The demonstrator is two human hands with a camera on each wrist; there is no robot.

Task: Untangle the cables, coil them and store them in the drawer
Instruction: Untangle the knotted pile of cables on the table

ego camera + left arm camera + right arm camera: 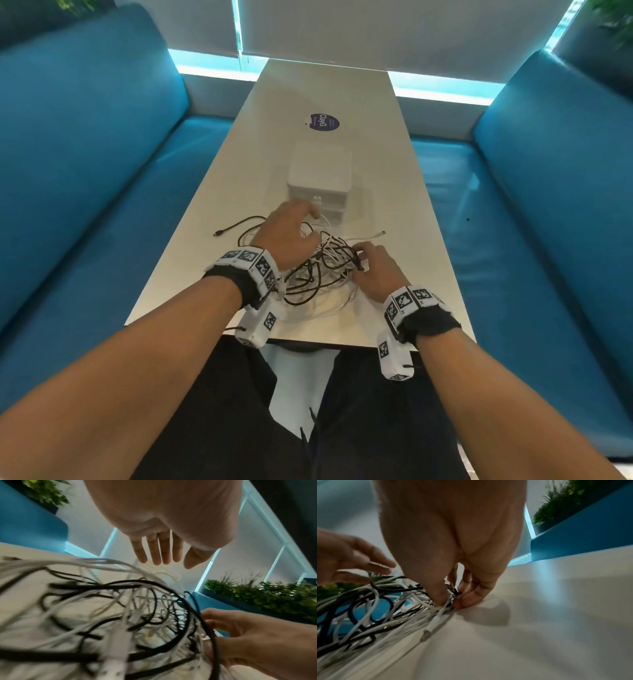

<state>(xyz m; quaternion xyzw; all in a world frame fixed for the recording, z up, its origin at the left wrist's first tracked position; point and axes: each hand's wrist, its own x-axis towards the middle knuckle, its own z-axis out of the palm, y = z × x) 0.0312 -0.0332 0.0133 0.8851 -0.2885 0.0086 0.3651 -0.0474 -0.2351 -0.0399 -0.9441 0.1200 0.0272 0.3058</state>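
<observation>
Tangle of thin black and white cables [318,270] lies at the near end of the pale desk [394,192], at 6 o'clock from the white plastic drawer box [320,176]. Right hand [375,270] pinches strands; left hand [287,236] hovers spread. Risk: a blind pull may tighten knots.

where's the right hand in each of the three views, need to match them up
Head: the right hand is right of centre, at the right edge of the cable tangle.
Left wrist: lower right, fingers among the black and white cables.
Right wrist: top centre, fingertips pinching cables at the table.
Shared landmark: the cable tangle, also in the left wrist view and the right wrist view.
</observation>
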